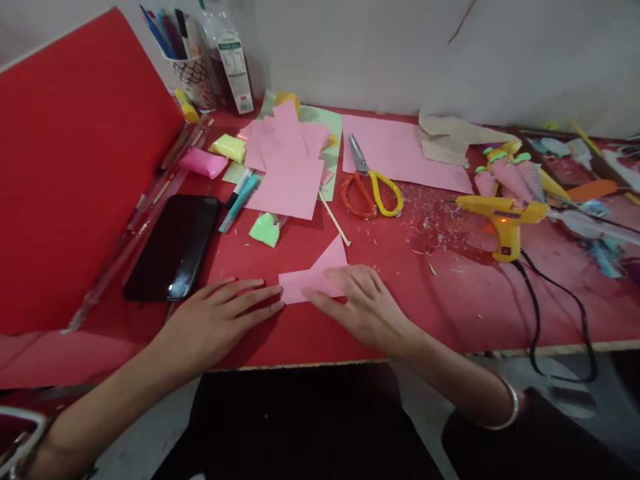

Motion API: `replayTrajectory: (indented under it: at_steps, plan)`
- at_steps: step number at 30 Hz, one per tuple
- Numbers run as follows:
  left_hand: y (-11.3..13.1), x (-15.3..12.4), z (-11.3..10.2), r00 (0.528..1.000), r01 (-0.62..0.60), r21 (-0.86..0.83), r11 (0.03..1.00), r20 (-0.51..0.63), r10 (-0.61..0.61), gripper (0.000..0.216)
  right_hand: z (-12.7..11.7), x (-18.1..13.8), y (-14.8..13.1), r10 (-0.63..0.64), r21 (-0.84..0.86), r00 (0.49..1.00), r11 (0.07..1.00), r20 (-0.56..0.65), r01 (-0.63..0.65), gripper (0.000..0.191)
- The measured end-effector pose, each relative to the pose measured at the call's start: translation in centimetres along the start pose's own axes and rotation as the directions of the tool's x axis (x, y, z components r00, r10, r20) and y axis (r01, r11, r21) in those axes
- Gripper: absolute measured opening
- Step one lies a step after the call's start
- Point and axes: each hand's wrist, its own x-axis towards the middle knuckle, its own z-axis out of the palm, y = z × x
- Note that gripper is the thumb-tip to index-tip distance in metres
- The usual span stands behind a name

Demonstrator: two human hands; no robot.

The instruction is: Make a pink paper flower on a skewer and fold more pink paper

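Note:
A small folded piece of pink paper (296, 285) lies on the red tabletop in front of me, one corner pointing up and away. My left hand (220, 317) rests flat on the table, fingers stretched out, with its fingertips at the paper's left edge. Over the right part of the paper lies my right hand (363, 303), its thumb stretched left across the paper and its other fingers bent down onto it. It covers part of the folded layers. Just beyond are a thin white stick (334, 217) and a packet of green clay (265, 229).
Scissors (367, 180) lie beyond my hands, beside a pile of pink paper (287, 173). A yellow glue gun (505, 220) with a lit orange light and a trailing cord is at right. A phone (173, 247) lies left, near a large red board (85, 167). A bottle (233, 73) stands behind.

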Motion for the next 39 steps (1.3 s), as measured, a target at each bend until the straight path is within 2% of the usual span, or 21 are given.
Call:
replayTrajectory:
  at_steps: [1, 3, 5, 8, 16, 24, 29, 32, 35, 39]
  plan:
    - [0.0, 0.0, 0.0, 1.000, 0.006, -0.009, 1.000, 0.000, -0.006, 0.046, -0.1, 0.1, -0.3, -0.057, 0.017, 0.998, 0.998, 0.029, 0.057, 0.029]
    - [0.1, 0.0, 0.0, 1.000, 0.006, -0.030, 1.000, -0.004, -0.006, 0.046, -0.2, 0.2, -0.9, -0.086, 0.043, 0.992, 0.996, 0.092, 0.083, 0.034]
    - [0.1, -0.1, 0.1, 1.000, 0.027, -0.042, 0.999, 0.013, -0.026, 0.048, -0.3, 0.2, -1.2, -0.062, 0.043, 0.989, 0.997, 0.133, 0.056, 0.039]
    - [0.1, -0.3, 0.2, 0.999, 0.037, -0.055, 0.998, 0.019, -0.036, 0.051, -0.5, -0.3, -0.9, -0.021, 0.052, 0.988, 0.999, 0.155, 0.013, 0.038]
    - [-0.2, -0.6, 0.7, 1.000, -0.002, -0.021, 1.000, 0.015, 0.003, 0.057, -1.6, -3.3, 1.4, 0.130, 0.037, 0.979, 0.990, 0.160, -0.138, 0.034]
    - [-0.3, -0.7, 0.8, 1.000, -0.001, -0.031, 1.000, 0.030, 0.001, 0.057, -2.5, -4.6, 2.6, 0.140, 0.072, 0.968, 0.985, 0.207, -0.158, 0.034]
    - [-0.3, 0.0, 0.3, 0.999, -0.034, 0.011, 0.999, 0.026, 0.033, 0.053, -2.3, -3.2, 2.7, 0.154, 0.124, 0.967, 0.976, 0.201, -0.181, 0.031]
    - [0.0, 0.1, 0.1, 0.999, -0.042, 0.002, 0.999, 0.025, 0.042, 0.051, -2.0, -1.4, 2.4, 0.156, 0.220, 0.962, 0.954, 0.222, -0.205, 0.044]
    - [0.8, -0.1, 0.0, 0.999, 0.025, -0.046, 0.999, 0.042, -0.023, 0.048, -1.6, 0.3, 2.0, 0.170, 0.260, 0.945, 0.934, 0.280, -0.245, 0.058]
    - [1.8, -0.1, -0.6, 0.994, 0.093, -0.167, 0.982, 0.070, -0.082, 0.039, -1.6, 1.4, 1.9, 0.171, 0.340, 0.921, 0.893, 0.350, -0.295, 0.049]
